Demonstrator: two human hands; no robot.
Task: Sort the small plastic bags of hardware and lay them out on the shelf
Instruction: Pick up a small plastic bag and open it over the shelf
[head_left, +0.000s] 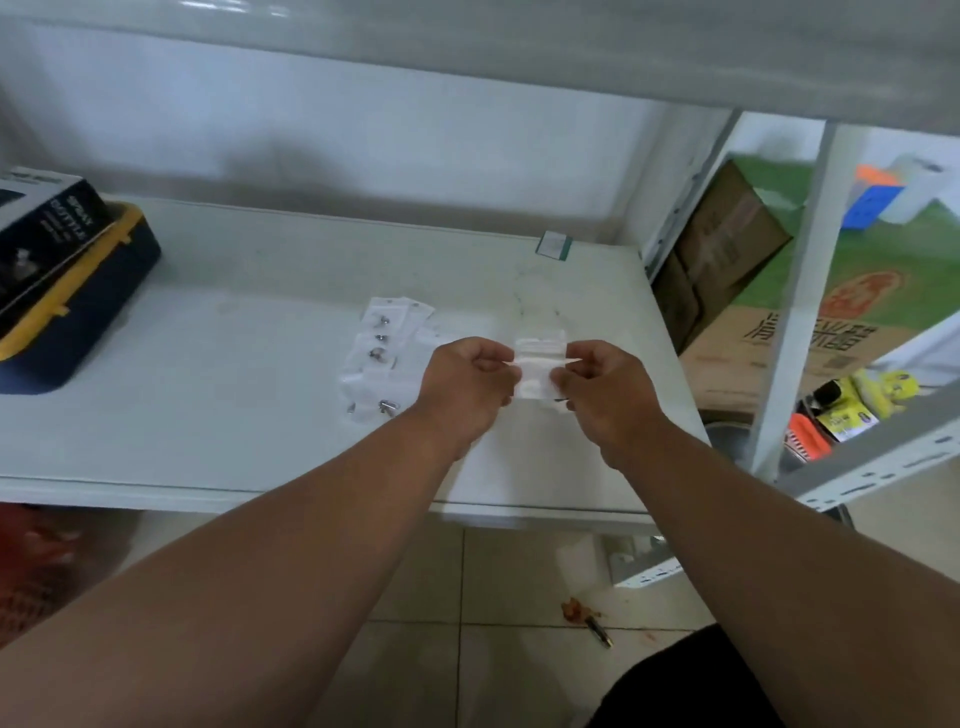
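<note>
Over the right half of the white shelf (234, 364) I hold a small stack of clear plastic bags (535, 371) between both hands. My left hand (467, 384) pinches its left edge and my right hand (605, 389) pinches its right edge, thumbs on top. The contents of the held bags cannot be made out. Just left of my left hand, several bags with metal screws (376, 358) lie on the shelf in an overlapping column.
A dark blue and yellow case with a black box on top (57, 280) sits at the shelf's left end. A small green-edged card (554, 246) lies at the back right. Cardboard boxes (727, 244) and bottles (852, 405) fill the neighbouring rack.
</note>
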